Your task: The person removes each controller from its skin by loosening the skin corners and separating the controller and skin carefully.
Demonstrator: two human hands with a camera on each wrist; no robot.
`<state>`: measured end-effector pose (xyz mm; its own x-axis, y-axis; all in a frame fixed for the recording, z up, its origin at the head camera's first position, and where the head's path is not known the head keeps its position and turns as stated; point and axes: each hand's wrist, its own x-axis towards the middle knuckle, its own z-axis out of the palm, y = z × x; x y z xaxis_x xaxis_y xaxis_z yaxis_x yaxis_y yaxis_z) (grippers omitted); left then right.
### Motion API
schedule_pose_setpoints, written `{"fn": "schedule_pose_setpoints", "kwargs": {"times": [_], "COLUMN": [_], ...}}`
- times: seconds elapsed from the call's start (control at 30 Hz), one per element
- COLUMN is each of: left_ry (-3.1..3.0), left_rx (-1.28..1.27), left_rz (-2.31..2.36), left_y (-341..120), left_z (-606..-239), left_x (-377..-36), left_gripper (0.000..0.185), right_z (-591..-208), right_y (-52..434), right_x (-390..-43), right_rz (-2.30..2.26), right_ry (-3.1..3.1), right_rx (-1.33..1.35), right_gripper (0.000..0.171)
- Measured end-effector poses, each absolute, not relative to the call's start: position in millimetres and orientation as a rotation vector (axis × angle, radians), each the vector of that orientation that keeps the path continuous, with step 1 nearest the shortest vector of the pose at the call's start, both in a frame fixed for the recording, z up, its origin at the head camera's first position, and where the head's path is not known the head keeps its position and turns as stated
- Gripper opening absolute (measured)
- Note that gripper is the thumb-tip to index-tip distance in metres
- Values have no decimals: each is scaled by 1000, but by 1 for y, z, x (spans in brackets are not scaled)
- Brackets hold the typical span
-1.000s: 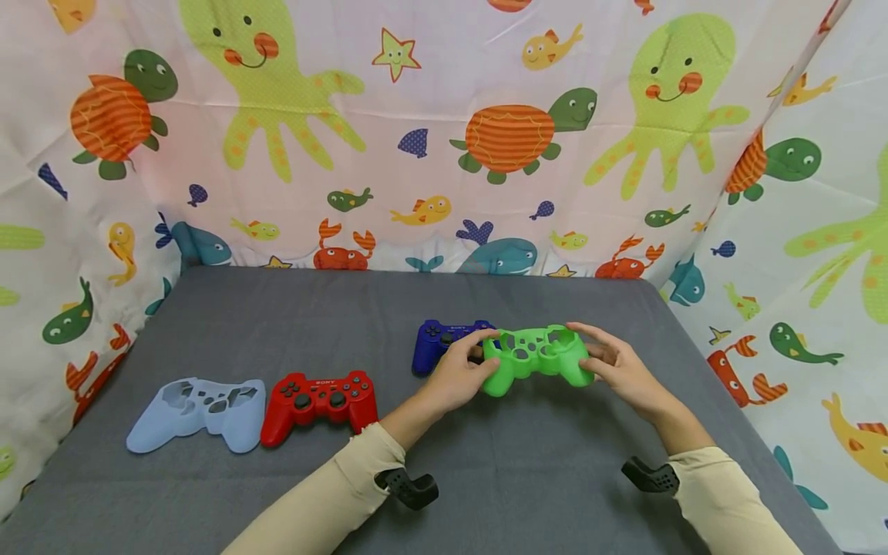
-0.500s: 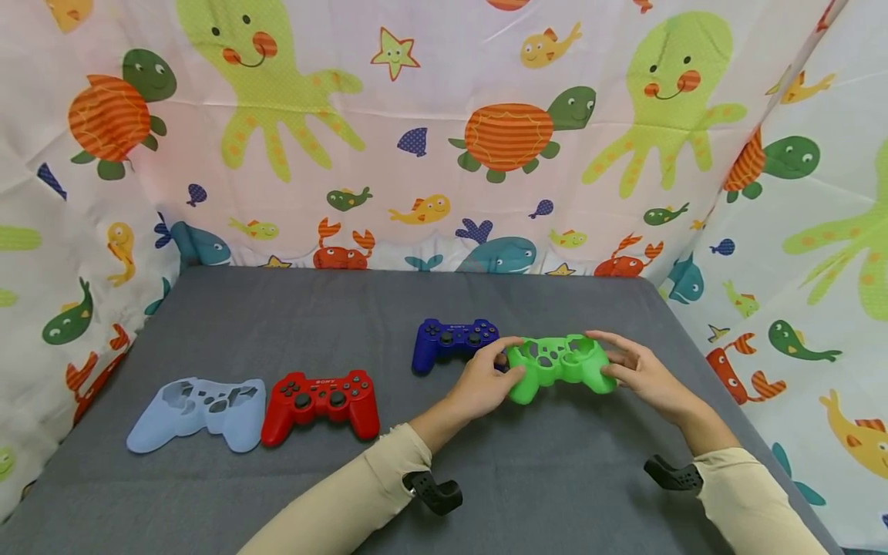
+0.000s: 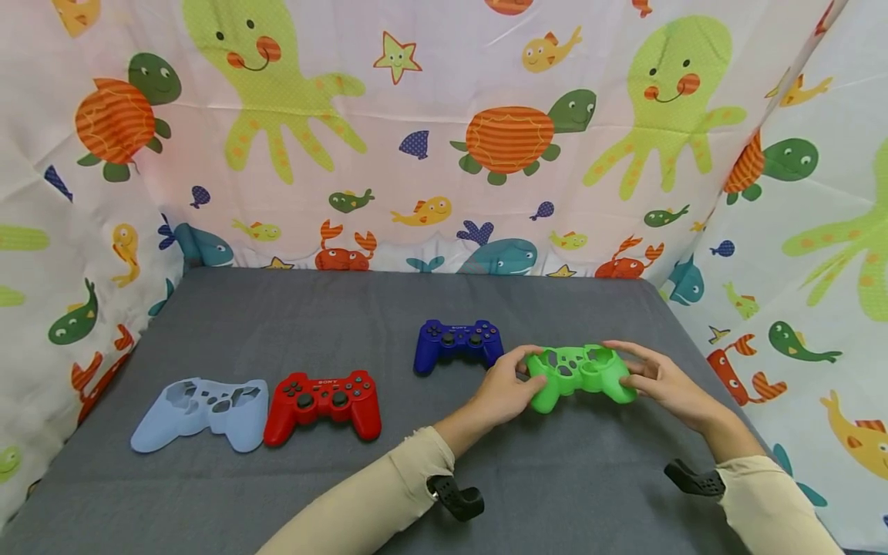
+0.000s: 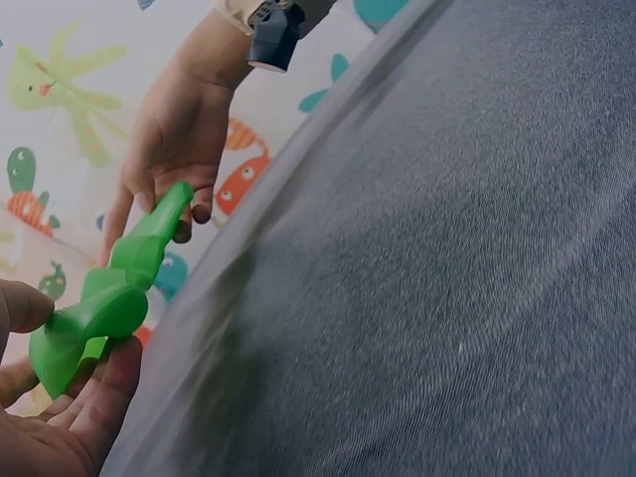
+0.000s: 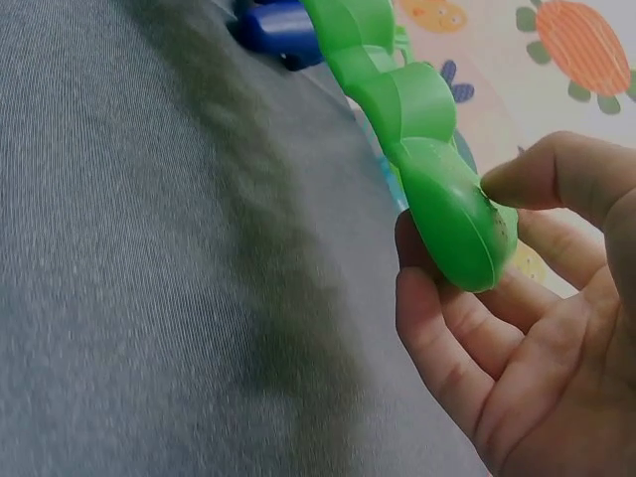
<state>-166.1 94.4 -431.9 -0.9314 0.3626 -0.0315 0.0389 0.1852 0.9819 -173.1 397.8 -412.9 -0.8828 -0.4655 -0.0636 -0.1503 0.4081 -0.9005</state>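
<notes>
A green silicone controller cover (image 3: 581, 374) is held just above the grey table (image 3: 277, 324) at the right. My left hand (image 3: 509, 389) grips its left grip end, and my right hand (image 3: 659, 381) pinches its right end. The left wrist view shows the green cover (image 4: 109, 298) between thumb and fingers of my left hand (image 4: 60, 417), with my right hand (image 4: 174, 129) beyond. In the right wrist view my right hand (image 5: 517, 328) holds the green cover (image 5: 427, 129) with thumb on top and fingers beneath. A blue controller (image 3: 456, 344) lies just left of the cover.
A red controller (image 3: 322, 399) and a pale blue silicone cover (image 3: 201, 405) lie side by side at the table's left front. A sea-creature print cloth (image 3: 444, 131) walls in the back and both sides. The blue controller (image 5: 278, 25) shows in the right wrist view.
Both hands have carried the green cover to the right and slightly toward me, off the blue controller, which now shows in full.
</notes>
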Motion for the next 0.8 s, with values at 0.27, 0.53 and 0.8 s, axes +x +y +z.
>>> {"fn": "schedule_pose_setpoints", "kwargs": {"times": [0.27,0.53,0.8], "left_ry": [2188,2200,2220], "left_rx": [376,342,333], "left_rz": [1804,1780,1750], "left_y": [112,130,146], "left_z": [-434,-439,-439], "left_x": [-161,-152,-145], "left_gripper": [45,45,45], "right_z": [-415,-416,-419], "right_y": [415,429,449], "right_x": [-168,-163,-159], "right_rz": [-1485,-1452,-1398], "right_ry": [2299,2282,2283], "right_rx": [-519,-463,-410], "right_gripper": [56,58,61]}}
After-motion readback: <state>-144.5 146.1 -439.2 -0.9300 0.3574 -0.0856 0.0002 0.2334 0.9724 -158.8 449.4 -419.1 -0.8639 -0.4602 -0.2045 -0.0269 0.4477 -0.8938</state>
